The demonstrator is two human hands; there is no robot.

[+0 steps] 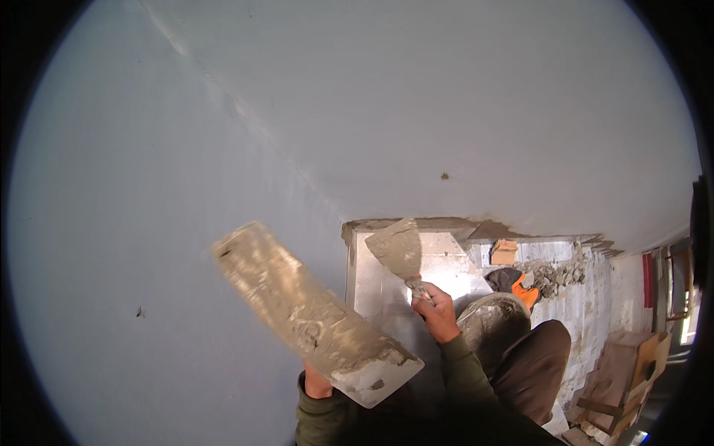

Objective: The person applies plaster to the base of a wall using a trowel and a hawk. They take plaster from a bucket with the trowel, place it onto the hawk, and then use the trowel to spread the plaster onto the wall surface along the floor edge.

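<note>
My left hand (317,382) is closed on a long plastering trowel (297,301) and holds it up slantwise in front of the wall. Wet grey-brown mortar covers most of the blade, with a paler bare patch at its lower right corner. The trowel hides the fingers of that hand. My right hand (437,312) grips the handle of a putty knife (399,247). Its wide blade, coated in mortar, points up and left, apart from the trowel, near the lower end of the wall corner.
Smooth grey walls (476,97) meet in a corner, with rough mortar along the bottom edge. A mortar bucket (497,320) stands beside my bent knee (543,364). Beyond are an orange-and-dark cloth item (524,288), a brick (504,251), rubble (558,278) and a wooden structure (643,372).
</note>
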